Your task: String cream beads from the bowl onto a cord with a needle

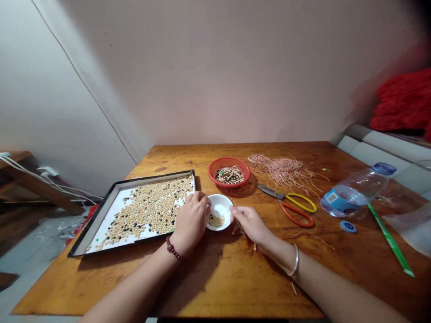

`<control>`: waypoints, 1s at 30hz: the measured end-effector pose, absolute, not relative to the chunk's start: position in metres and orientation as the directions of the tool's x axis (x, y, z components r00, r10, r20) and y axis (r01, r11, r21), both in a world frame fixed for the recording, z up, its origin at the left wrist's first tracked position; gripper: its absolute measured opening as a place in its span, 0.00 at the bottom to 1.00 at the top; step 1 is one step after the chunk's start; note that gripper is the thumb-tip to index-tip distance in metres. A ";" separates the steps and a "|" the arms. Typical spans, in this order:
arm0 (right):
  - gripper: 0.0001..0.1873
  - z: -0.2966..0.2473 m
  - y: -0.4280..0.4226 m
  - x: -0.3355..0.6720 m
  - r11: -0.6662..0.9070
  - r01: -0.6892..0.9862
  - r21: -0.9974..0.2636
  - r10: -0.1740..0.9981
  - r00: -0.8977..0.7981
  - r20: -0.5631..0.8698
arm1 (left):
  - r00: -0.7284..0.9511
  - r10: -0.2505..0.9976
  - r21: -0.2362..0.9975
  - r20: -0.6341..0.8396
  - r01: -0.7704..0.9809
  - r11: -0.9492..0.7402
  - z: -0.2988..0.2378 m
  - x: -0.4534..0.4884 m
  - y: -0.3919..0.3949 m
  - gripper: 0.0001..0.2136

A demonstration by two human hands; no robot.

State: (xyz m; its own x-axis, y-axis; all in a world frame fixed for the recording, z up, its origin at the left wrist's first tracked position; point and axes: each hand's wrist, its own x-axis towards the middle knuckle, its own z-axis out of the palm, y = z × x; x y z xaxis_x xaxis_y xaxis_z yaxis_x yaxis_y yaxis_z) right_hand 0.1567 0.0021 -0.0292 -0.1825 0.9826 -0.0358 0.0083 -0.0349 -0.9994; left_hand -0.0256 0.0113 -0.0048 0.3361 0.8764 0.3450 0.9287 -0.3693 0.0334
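Two hands work at the lower middle of the frame, above a bare stretch of wooden table (215,287) that runs to its near edge. The left hand (191,220), fingers pinched together, sits at the rim of a small white dish (220,208) holding pale beads (215,220); anything between those fingers is hidden. The right hand (251,224), fingers together, pinches a thin needle (239,226), its long axis pointing down and right. A black-rimmed tray (155,176) lies just left. Farther up are a red basket (229,162), pink string (279,170) and scissors (301,202).
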 end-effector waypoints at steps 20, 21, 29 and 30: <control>0.30 -0.023 -0.003 0.158 -0.029 -0.045 -0.999 0.944 -0.331 -0.013 | 0.283 0.940 0.936 0.193 0.234 -0.263 -0.004 -0.010 0.015 0.11; 0.30 -0.022 -0.003 0.159 -0.026 -0.040 -0.999 0.942 -0.336 -0.011 | 0.288 0.939 0.938 0.190 0.228 -0.259 -0.004 -0.010 0.015 0.11; 0.30 -0.023 -0.003 0.160 -0.019 -0.036 -0.999 0.941 -0.338 -0.006 | 0.276 0.939 0.942 0.206 0.203 -0.267 -0.003 -0.006 0.013 0.11; 0.30 -0.023 -0.003 0.160 -0.020 -0.041 -0.999 0.940 -0.342 -0.005 | 0.269 0.940 0.943 0.209 0.200 -0.267 -0.003 -0.006 0.013 0.11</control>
